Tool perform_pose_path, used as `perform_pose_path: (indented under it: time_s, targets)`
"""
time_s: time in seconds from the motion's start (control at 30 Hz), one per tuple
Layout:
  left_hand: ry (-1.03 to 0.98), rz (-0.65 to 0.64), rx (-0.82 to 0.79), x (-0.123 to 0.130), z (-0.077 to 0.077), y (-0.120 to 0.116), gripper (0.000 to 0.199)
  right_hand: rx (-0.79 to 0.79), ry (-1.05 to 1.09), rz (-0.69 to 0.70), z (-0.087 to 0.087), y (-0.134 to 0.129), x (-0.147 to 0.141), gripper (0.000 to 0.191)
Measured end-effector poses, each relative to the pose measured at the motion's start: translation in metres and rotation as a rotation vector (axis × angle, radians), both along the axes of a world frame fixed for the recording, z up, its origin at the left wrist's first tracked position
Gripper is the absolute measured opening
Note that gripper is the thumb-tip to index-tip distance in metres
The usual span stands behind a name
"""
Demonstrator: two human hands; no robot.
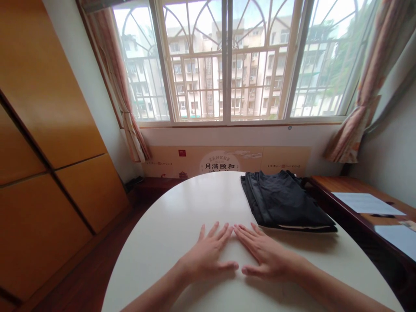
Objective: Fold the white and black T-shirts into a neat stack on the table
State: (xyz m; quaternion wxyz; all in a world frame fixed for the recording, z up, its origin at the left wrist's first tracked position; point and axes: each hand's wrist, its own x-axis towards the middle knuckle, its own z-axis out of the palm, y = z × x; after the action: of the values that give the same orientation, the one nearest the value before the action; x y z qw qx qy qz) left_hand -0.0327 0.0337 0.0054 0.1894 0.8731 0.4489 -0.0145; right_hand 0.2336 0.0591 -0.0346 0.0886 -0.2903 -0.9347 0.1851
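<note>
Both hands lie palm down on a round white table (156, 242). My left hand (208, 251) has its fingers spread, and nothing is in it. Opposite it, my right hand (264, 251) is also stretched out flat and holds nothing. The index fingertips come together or nearly so, while a small gap parts the thumbs. Just beyond my right hand, a stack of folded black clothes (286, 199) lies on the right side of the table, with a thin pale edge showing near its bottom.
A low wooden bench or table (341, 186) stands at the right, with white paper sheets (367, 203) and a dark pen (383, 216) on it. Orange-brown cabinets (71, 138) line the left. Ahead is a barred window (227, 65) with tied curtains (352, 130); a printed cardboard panel (286, 158) stands below it.
</note>
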Motion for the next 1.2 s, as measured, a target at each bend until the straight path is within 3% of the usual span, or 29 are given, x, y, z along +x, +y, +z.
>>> perform_pose_path:
  time_s: [0.17,0.43,0.77,1.2]
  targets:
    - [-0.011,-0.055,0.010,0.002,-0.004,0.005,0.115,-0.032,-0.028,0.001,0.002,0.002,-0.001,0.108]
    - [-0.067,-0.091,0.062,0.000,-0.015,0.008,0.113,-0.070,-0.060,-0.031,0.010,-0.001,-0.003,0.114]
    - [-0.067,-0.029,0.027,0.005,-0.005,0.004,0.113,-0.049,-0.038,-0.040,0.010,-0.001,-0.004,0.111]
    - [-0.078,-0.042,0.016,0.004,-0.008,0.004,0.111,-0.034,-0.024,-0.032,0.003,0.001,-0.004,0.110]
